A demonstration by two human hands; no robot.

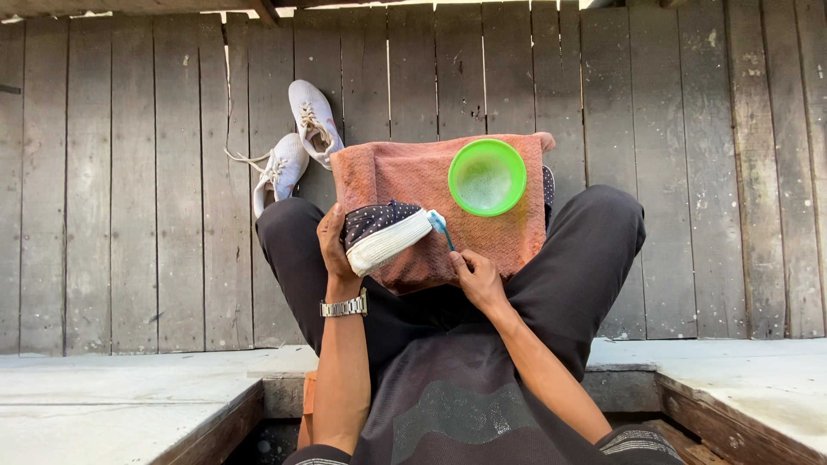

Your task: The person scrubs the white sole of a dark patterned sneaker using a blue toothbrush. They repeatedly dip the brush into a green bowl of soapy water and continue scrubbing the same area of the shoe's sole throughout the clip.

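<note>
Left hand point(334, 245), with a silver watch point(345, 306) on its wrist, wrapped around a dark dotted shoe point(385, 234) with a white sole, held over the lap. Right hand point(478, 277) closed on a blue toothbrush point(441, 227), its head touching the toe end of the shoe's sole. Under both, an orange towel point(413, 176) spread over the knees. On the towel, a round green bowl point(487, 176). Farther off, two white sneakers point(297, 146) lying on the wooden floor point(129, 189).
</note>
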